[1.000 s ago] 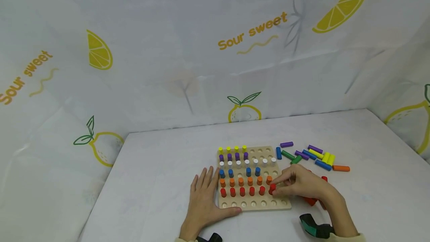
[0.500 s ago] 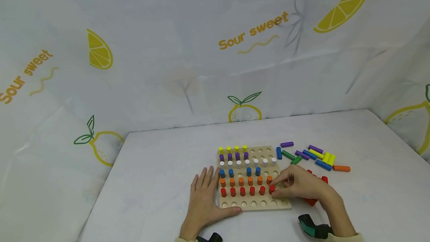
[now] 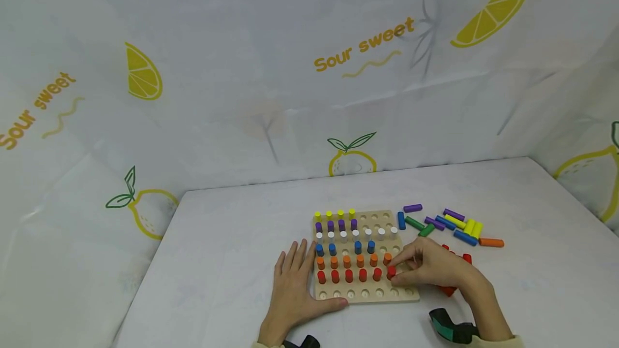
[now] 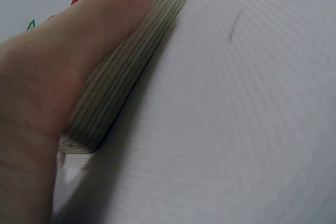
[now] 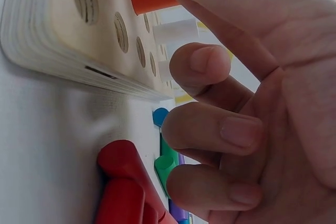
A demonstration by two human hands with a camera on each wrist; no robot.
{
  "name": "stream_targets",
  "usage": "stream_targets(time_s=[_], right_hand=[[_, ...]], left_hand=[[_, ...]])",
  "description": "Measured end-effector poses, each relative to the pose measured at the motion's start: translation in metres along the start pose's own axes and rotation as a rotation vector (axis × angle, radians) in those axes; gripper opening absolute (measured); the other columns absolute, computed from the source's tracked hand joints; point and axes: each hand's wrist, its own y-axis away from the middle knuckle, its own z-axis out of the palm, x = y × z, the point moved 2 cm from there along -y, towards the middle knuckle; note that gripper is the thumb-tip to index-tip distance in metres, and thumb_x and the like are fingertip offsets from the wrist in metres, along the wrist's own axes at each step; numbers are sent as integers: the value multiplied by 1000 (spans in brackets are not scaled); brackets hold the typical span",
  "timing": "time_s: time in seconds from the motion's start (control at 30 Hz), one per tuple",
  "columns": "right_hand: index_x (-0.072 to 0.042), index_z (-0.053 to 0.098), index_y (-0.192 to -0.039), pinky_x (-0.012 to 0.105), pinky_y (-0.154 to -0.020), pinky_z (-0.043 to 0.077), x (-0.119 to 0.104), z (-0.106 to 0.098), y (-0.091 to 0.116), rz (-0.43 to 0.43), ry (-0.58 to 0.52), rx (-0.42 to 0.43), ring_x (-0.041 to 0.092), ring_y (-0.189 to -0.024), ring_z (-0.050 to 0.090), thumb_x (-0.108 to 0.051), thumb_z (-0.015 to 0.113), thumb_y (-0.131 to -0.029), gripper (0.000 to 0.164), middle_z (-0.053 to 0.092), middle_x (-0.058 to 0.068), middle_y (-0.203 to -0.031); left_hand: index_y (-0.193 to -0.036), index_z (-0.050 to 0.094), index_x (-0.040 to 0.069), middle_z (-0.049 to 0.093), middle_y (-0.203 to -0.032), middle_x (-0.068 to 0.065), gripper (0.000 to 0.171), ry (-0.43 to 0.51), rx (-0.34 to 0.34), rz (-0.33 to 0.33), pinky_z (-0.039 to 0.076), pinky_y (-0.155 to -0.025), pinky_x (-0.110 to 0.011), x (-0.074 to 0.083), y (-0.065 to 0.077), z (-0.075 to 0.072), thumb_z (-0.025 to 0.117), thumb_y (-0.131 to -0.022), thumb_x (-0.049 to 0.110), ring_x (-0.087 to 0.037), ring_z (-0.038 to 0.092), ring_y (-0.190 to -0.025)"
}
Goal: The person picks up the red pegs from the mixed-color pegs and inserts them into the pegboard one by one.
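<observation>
My right hand (image 3: 437, 267) pinches a red peg (image 3: 391, 272) between thumb and index finger. That peg stands at the right end of the row of red pegs in the wooden pegboard (image 3: 372, 297). In the right wrist view the other fingers curl loosely, with the peg's red side at the top edge. My left hand (image 3: 292, 286) lies flat along the board's left side, fingers spread. Its thumb (image 4: 105, 19) rests along the near edge, as the left wrist view shows. Rows of orange pegs (image 3: 360, 260), blue, white, purple and yellow pegs stand behind the red row.
Loose red pegs (image 5: 126, 177) lie right of the board, partly under my right hand. Further back are loose green pegs (image 3: 414, 223), blue pegs (image 3: 465, 238), yellow pegs (image 3: 469, 226), purple pegs (image 3: 412, 208) and an orange peg (image 3: 491, 242). A patterned white cloth (image 3: 242, 95) rises behind the table.
The right hand and wrist have shifted very slightly left, the red peg still pinched at the row's end. My left hand keeps its place.
</observation>
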Motion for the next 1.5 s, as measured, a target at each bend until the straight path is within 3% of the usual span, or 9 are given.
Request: stream_targets(time_s=[0.13, 0.37, 0.77, 1.0, 1.27, 1.5], right_hand=[[-11, 82, -105, 23, -48, 28, -2, -2, 2, 46, 28, 9, 7, -56, 40, -23, 85, -84, 25, 43, -8, -62], [-15, 81, -108, 25, -49, 31, -2, -8, 9, 73, 68, 36, 9, -57, 44, -26, 84, -85, 26, 46, -6, -64], [-7, 79, -112, 22, -45, 35, 2, -25, 26, 59, 93, 143, 10, -50, 42, -22, 83, -86, 30, 43, -4, -57], [-5, 78, -113, 22, -49, 36, 8, -35, 37, 120, 137, 185, 10, -57, 44, -22, 82, -86, 32, 50, -6, -66], [-8, 78, -115, 21, -50, 41, 13, -45, 52, 278, 200, 278, 12, -60, 47, -29, 83, -85, 37, 51, -1, -69], [-8, 78, -115, 24, -48, 33, 18, -49, 58, 287, 237, 312, 11, -58, 47, -30, 83, -86, 37, 46, -2, -67]], left_hand=[[-159, 38, 20, 36, -167, -9, 127, -7, 16, 14, 20, -126, -62, 0, 0, 0, 70, -58, 90, -35, 28, -157], [-160, 36, 20, 33, -168, -8, 127, 4, -8, -2, 18, -128, -61, 1, 0, -1, 72, -58, 87, -34, 25, -158], [-160, 35, 22, 31, -169, -7, 128, 18, -22, -15, 16, -128, -61, 1, 1, -1, 73, -58, 88, -34, 24, -159], [-160, 36, 22, 33, -168, -8, 127, 15, -10, -8, 17, -128, -62, 1, 0, -1, 73, -58, 87, -34, 24, -159], [-160, 36, 22, 33, -168, -8, 127, 8, -8, -7, 18, -128, -62, 1, 0, 0, 73, -58, 87, -34, 25, -158], [-160, 36, 22, 33, -169, -7, 127, 2, -8, -11, 18, -128, -61, 0, 1, 0, 73, -57, 87, -33, 25, -159]])
